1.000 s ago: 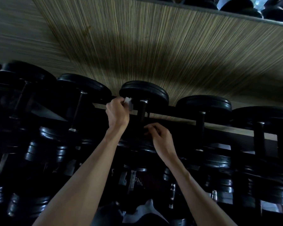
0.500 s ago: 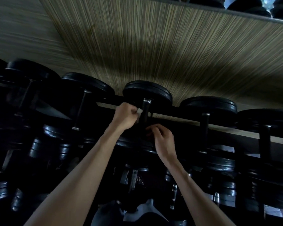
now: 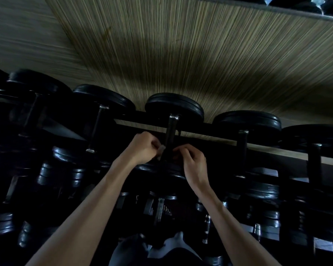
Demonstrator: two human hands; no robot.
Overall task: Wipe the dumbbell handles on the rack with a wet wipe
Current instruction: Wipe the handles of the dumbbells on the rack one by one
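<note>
A: Where the head view looks down on the rack, what's central?

B: A black round-plated dumbbell [image 3: 174,110] on the top tier of the dark metal rack [image 3: 215,134], its dark straight handle [image 3: 170,135] running toward the camera. Both hands are at the near end of that handle.

A: Left hand?

B: The left hand [image 3: 142,148] is curled into a fist, pinching a small crumpled pale wet wipe [image 3: 160,150]. The wipe touches the handle's left side, low down near the closer plate.

A: Right hand?

B: The right hand [image 3: 192,164] sits just right of the handle, fingers bent inward at it. Too dim there to see whether they close on the bar; cannot tell.

A: Neighbours?

B: More black dumbbells in a row on either side, one on the left [image 3: 102,100] and one on the right [image 3: 246,121], with further dark weights on tiers below. Behind the rack, a striped tan woven mat [image 3: 200,54] on the floor.

A: Light?

B: Poor. Lower tiers mostly glints.
</note>
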